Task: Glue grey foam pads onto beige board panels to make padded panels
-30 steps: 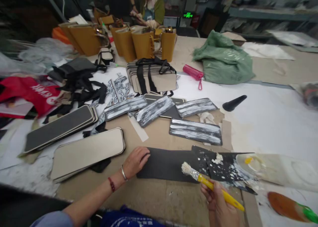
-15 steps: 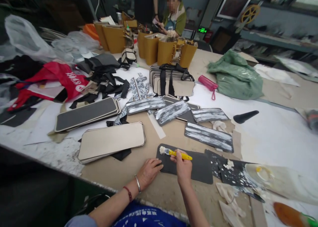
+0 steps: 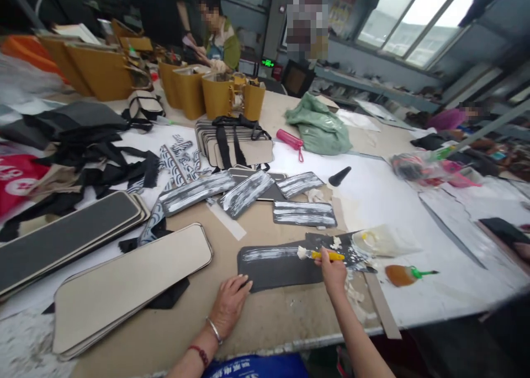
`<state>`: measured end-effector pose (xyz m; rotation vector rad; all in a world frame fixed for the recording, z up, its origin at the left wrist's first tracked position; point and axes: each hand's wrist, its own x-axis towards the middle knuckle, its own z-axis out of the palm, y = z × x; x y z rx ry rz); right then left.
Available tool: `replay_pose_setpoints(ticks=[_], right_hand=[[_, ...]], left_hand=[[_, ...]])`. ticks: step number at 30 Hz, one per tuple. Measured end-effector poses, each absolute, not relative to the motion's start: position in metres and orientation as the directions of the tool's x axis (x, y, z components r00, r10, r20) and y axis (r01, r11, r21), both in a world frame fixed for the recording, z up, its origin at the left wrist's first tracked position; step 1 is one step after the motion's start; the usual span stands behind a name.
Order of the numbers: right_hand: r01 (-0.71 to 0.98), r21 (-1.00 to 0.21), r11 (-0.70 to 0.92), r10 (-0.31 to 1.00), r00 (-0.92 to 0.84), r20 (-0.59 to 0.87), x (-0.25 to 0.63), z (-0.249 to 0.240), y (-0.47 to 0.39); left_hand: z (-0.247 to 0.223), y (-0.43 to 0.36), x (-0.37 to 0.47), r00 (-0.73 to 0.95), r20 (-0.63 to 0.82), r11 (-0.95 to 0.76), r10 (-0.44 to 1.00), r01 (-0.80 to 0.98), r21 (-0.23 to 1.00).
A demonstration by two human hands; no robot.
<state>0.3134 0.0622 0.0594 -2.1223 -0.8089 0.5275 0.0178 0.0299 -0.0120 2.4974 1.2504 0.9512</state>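
Observation:
My right hand is closed round the yellow handle of a brush, whose bristles are loaded with white paste. Under the brush lies a dark grey panel with a white streak along its upper part. My left hand rests flat at the panel's left end, fingers stretched out and fingertips on its edge. Beyond the panel are several dark pieces streaked with white, one of them a nearby streaked piece. To the right, white lumps sit on a spattered dark sheet beside a whitish translucent container.
Stacked beige panels and grey-topped panels lie at left. Strapped panels, mustard-coloured bags and a green plastic bag stand farther back. An orange bottle lies at right. Other people are in the background.
The brush has moved right along the panel in my right hand, leaving a white streak. My left hand stays at the panel's left end. The view has turned to the right.

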Motion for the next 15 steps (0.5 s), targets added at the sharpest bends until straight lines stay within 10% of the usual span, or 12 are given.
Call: replay_pose_setpoints(ticks=[15], right_hand=[[0.519,-0.701,-0.489,0.495,0.827,0.267,0.492,0.096,0.002]], left_hand=[[-0.048,0.042,0.002,0.648,0.493,-0.773,0.581,0.628,0.085]])
